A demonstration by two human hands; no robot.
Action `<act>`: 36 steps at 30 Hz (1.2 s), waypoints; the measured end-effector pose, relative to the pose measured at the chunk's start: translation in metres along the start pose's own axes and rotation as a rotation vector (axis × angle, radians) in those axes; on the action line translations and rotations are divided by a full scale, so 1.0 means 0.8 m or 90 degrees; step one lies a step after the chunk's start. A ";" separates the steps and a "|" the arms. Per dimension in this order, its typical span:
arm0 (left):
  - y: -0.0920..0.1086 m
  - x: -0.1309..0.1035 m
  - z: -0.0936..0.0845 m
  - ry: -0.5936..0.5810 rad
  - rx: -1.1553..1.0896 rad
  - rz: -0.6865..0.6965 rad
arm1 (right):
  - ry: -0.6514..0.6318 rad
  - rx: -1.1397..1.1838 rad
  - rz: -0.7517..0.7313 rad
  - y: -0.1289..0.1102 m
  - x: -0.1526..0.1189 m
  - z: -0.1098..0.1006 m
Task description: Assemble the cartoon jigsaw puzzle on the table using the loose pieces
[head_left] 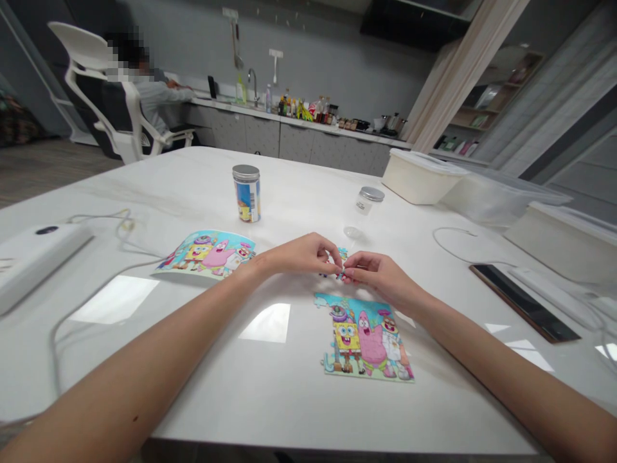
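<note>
A partly joined jigsaw puzzle (371,341) of cartoon figures lies flat near the table's front, its left edge stepped and uneven. Beyond it, small loose puzzle pieces (342,253) show between my hands. My left hand (308,254) is closed, thumb and forefinger pinching at a piece that its fingers mostly hide. From the other side my right hand (380,273) pinches a small puzzle piece (343,276), its fingertips almost touching the left ones. To the left lies a curled picture sheet (212,253) with the same figures, behind my left forearm.
A printed jar (247,196) and a clear jar (369,206), both silver-lidded, stand farther back. A power strip (43,254) with cables lies left; a dark phone-like device (523,302) and plastic bins (424,177) are right. A person (161,96) sits at the far counter.
</note>
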State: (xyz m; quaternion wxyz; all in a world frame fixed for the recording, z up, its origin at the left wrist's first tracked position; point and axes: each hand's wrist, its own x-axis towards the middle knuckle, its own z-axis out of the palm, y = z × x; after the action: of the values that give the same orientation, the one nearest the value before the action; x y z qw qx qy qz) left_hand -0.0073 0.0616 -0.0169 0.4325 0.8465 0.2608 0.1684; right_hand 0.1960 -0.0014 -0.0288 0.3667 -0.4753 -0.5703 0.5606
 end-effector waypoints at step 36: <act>-0.014 -0.021 -0.050 -0.119 0.138 -0.216 | 0.209 -0.415 -0.253 0.007 0.005 -0.013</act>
State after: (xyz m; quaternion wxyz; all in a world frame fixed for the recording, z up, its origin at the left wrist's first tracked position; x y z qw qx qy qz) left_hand -0.0445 0.0830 -0.0045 0.3833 0.8440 0.3749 -0.0150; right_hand 0.2058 0.0054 -0.0341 0.3843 -0.5303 -0.7327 0.1852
